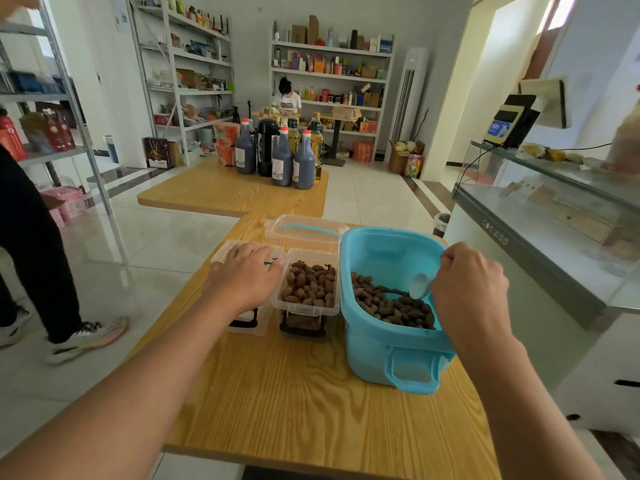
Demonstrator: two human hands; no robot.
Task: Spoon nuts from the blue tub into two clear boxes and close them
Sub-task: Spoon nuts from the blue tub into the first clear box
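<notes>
A blue tub [381, 348] with brown nuts [388, 306] in its bottom stands on the right of the wooden table [294, 393]. My right hand [467, 289] is over the tub, shut on a pale spoon [419, 285] whose bowl sits just above the nuts. Left of the tub stands an uncovered clear box [306, 289] full of nuts, its lid [304, 232] lying behind it. My left hand [246, 275] rests flat on the lid of a second clear box [249, 320] further left; its contents are hidden.
A second wooden table [214, 192] behind carries several dark bottles [280, 157]. A person's legs and shoes [86, 337] stand on the floor to the left. A glass counter [554, 220] runs along the right. Shelves line the back wall.
</notes>
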